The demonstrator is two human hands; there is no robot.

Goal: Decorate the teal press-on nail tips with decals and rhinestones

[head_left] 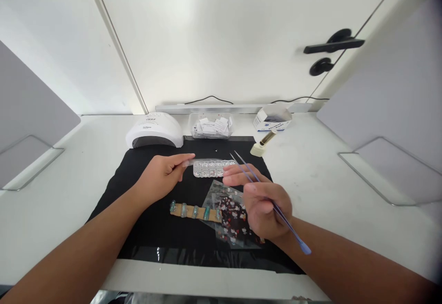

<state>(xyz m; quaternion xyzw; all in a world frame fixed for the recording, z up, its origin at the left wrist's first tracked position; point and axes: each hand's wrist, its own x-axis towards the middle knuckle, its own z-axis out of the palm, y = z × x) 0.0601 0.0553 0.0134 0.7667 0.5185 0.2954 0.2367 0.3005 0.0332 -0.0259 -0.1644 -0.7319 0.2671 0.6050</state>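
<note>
- The left hand [162,175] pinches the left end of a clear plastic compartment box of small silvery pieces [211,168], thumb and fingertips closed on its edge
- That box lies near the middle of the black rectangular mat [152,230], a little toward the mat's far edge
- The right hand [262,203] holds a thin lilac-handled pointed tool [265,193] pencil-fashion, fingers curled tight about its shaft; the two fine tips point up toward the far edge of the mat, just past the right end of the box
- The right forefinger reaches out and touches or hovers at the box's right end; which, I cannot tell
- A tan card strip carrying five teal nail tips [195,212] lies on the mat, nearer than the box
- A clear patterned plastic bag [229,219] lies just right of the strip, partly under the right hand
- A white domed nail lamp [154,130] sits at the mat's far left corner
- A gold-capped brush on a cream base [262,145] stands off the mat's far right corner
</note>
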